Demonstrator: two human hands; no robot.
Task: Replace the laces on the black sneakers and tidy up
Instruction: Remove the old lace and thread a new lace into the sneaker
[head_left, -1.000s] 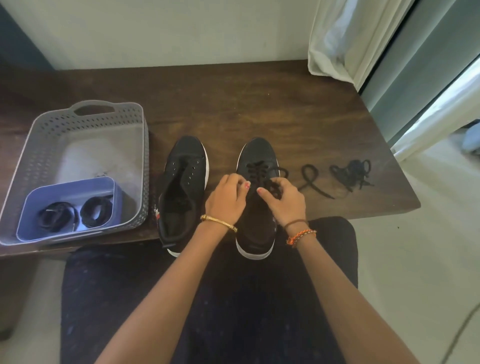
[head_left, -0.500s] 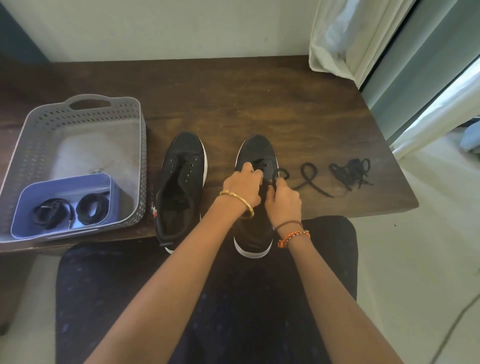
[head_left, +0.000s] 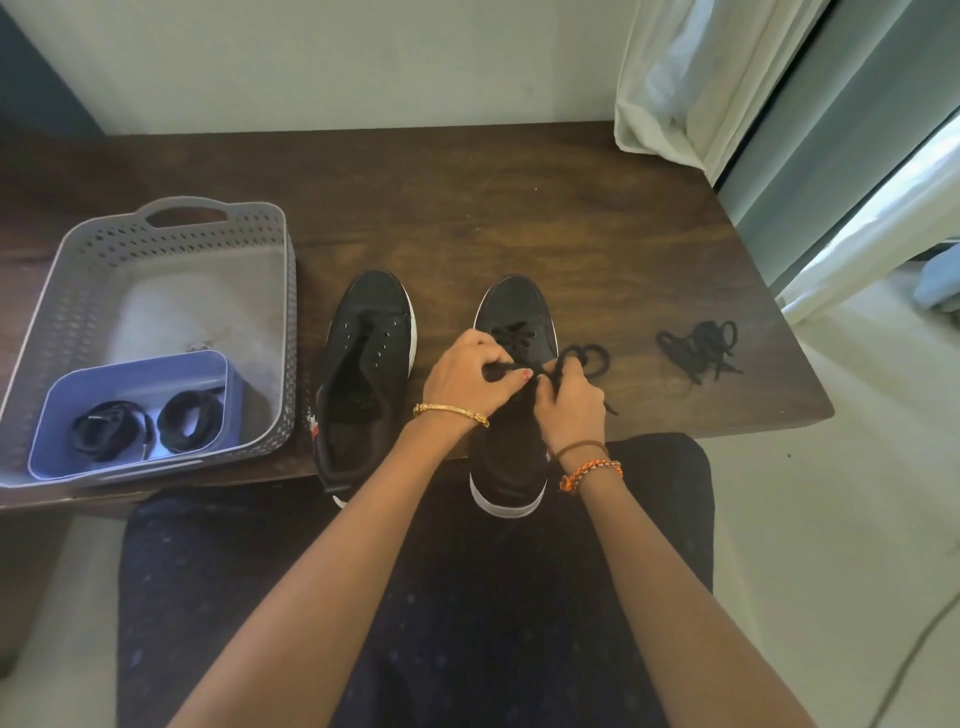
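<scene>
Two black sneakers with white soles stand side by side on a dark wooden table. The left sneaker has bare eyelets and no lace. The right sneaker carries a black lace in its front eyelets, with a loop trailing off to its right. My left hand pinches one strand of that lace over the shoe's tongue. My right hand grips the other strand beside it. Both hands hide the middle of the shoe.
A tangled black lace lies on the table to the right. A grey perforated basket at the left holds a lilac tub with two coiled black laces. A white curtain hangs at the back right. My lap is below the table's edge.
The lace loop that lay out on the table has been drawn in toward the right sneaker. Both hands stay on the lace over the tongue, now closer together.
</scene>
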